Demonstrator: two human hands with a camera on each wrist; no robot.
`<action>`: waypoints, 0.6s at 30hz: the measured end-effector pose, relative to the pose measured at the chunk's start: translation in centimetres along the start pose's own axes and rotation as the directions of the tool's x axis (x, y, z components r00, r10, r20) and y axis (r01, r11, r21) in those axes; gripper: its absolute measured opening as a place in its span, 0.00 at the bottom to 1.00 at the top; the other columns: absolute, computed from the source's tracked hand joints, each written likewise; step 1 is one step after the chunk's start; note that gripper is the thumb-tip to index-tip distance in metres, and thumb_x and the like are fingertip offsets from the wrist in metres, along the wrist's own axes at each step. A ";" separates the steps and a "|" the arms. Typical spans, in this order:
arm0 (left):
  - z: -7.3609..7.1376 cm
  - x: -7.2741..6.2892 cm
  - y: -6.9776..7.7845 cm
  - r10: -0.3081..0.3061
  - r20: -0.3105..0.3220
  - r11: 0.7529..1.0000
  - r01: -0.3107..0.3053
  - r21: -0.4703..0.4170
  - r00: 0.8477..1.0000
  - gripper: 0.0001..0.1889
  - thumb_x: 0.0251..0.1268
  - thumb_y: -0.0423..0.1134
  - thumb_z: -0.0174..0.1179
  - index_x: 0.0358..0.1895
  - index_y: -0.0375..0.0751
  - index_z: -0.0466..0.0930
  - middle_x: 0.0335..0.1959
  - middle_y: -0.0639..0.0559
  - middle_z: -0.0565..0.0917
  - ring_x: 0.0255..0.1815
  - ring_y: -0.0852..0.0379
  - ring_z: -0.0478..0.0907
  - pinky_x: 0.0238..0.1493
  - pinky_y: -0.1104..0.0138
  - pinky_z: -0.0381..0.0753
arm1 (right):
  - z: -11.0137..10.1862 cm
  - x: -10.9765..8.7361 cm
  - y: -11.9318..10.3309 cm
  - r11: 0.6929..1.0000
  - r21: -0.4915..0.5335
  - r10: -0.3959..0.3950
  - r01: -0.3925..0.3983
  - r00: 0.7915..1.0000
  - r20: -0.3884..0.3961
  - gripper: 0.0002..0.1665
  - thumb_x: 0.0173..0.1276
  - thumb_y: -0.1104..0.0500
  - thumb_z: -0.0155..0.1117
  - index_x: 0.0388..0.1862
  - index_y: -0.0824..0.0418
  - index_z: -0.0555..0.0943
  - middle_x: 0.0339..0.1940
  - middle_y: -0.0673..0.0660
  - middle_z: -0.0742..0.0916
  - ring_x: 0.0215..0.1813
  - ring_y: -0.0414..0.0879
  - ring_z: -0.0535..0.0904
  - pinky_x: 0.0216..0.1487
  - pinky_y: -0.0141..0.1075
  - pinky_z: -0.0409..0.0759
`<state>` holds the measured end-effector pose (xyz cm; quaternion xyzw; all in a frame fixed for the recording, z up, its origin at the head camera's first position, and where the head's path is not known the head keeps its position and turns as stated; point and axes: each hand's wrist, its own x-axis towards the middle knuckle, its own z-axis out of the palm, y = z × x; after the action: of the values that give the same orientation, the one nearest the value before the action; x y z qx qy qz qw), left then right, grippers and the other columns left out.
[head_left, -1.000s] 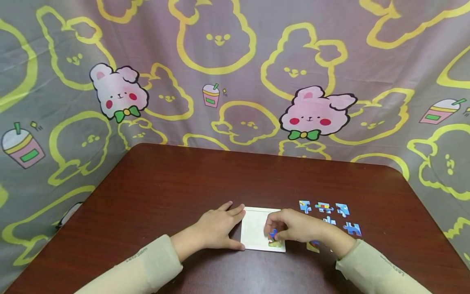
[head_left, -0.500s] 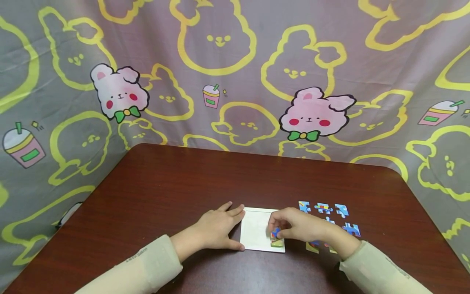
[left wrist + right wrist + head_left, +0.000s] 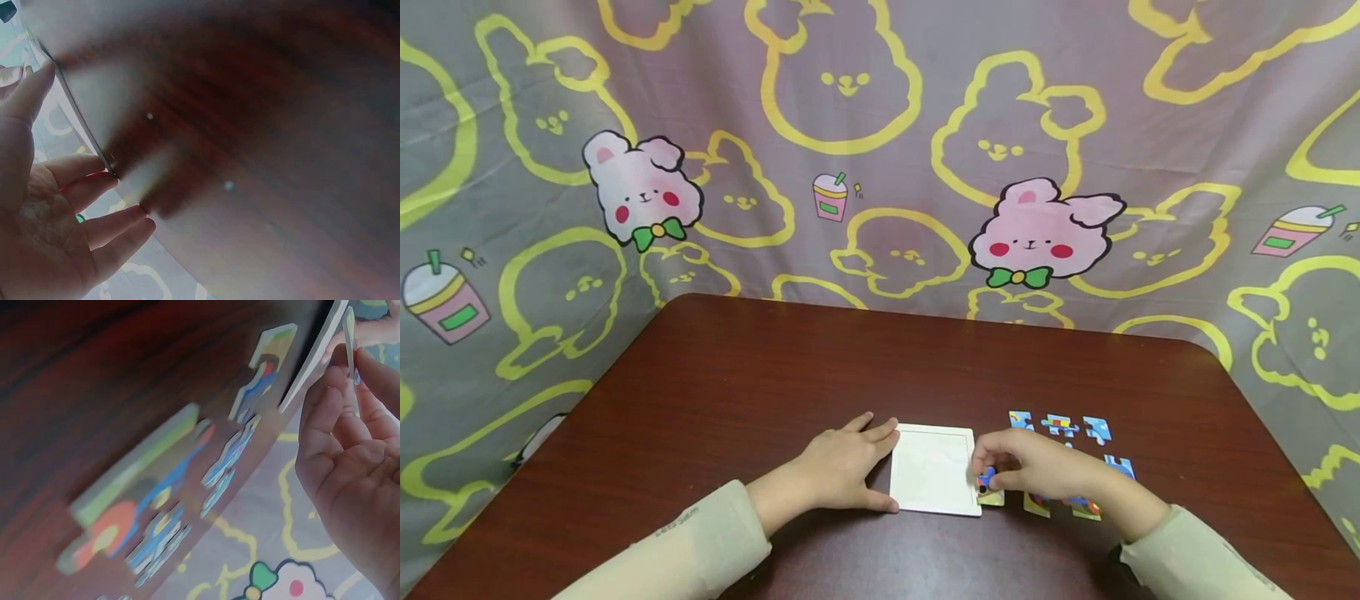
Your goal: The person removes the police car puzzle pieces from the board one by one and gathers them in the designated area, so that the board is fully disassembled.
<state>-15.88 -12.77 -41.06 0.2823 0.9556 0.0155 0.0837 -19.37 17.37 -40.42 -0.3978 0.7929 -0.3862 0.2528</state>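
A white square puzzle tray (image 3: 932,471) with a thin raised border lies on the table, its inside bare. Along its left edge rests my left hand (image 3: 838,467), fingers spread and fairly straight, fingertips and thumb touching the rim; the left wrist view shows the same fingertips (image 3: 109,172) at the edge. My right hand (image 3: 1037,465) pinches a jigsaw piece (image 3: 992,498), blue, red and green, between thumb and fingers at the tray's right edge. Seen edge-on in the right wrist view, the held piece (image 3: 350,344) stands tilted up.
Several loose jigsaw pieces (image 3: 1097,429) lie picture-side up to the right of the tray, some partly behind the right hand and forearm. One bears an orange-and-yellow wheel shape (image 3: 109,531). A patterned curtain (image 3: 880,167) rises behind the dark brown table (image 3: 775,367).
My right hand has moved right with the pinched jigsaw piece, from over the tray's lower right corner to its right edge. The left hand has stayed put.
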 end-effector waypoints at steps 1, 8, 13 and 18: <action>0.0 0.0 0.0 0.001 0.001 1.000 -0.001 -0.001 1.000 0.50 0.51 0.74 0.63 0.74 0.47 0.67 0.77 0.54 0.66 0.76 0.41 0.64 0.53 0.48 0.82 | -0.1 -0.3 0.1 1.000 -0.005 0.002 -0.002 1.000 -0.007 0.06 0.68 0.66 0.64 0.41 0.57 0.80 0.36 0.50 0.86 0.37 0.34 0.77 0.37 0.31 0.77; -0.2 0.0 0.1 0.000 0.011 1.000 0.000 -0.010 1.000 0.50 0.51 0.73 0.63 0.74 0.47 0.66 0.77 0.53 0.66 0.76 0.41 0.64 0.54 0.47 0.81 | -1.0 -2.0 0.6 0.999 -0.032 0.017 -0.018 0.999 -0.027 0.05 0.68 0.64 0.65 0.41 0.56 0.80 0.36 0.49 0.85 0.35 0.33 0.76 0.32 0.30 0.78; -0.2 0.1 0.1 -0.004 0.013 1.000 0.004 -0.005 1.000 0.50 0.51 0.73 0.63 0.74 0.47 0.66 0.77 0.54 0.65 0.77 0.42 0.63 0.54 0.47 0.81 | -1.4 -3.1 0.9 0.999 -0.044 -0.015 0.013 0.999 -0.051 0.03 0.69 0.63 0.65 0.40 0.57 0.80 0.36 0.49 0.85 0.37 0.32 0.76 0.35 0.31 0.77; -0.1 0.1 0.1 0.004 0.008 1.000 -0.004 -0.001 1.000 0.50 0.51 0.73 0.63 0.74 0.47 0.67 0.77 0.54 0.66 0.76 0.42 0.64 0.54 0.47 0.81 | -1.7 -4.3 1.4 0.999 -0.035 -0.019 0.016 0.997 -0.079 0.05 0.69 0.65 0.63 0.41 0.56 0.80 0.36 0.48 0.85 0.39 0.33 0.75 0.36 0.31 0.76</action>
<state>-15.93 -12.68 -40.95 0.2840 0.9547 0.0150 0.0874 -18.79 22.19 -40.21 -0.3935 0.8052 -0.3904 0.2109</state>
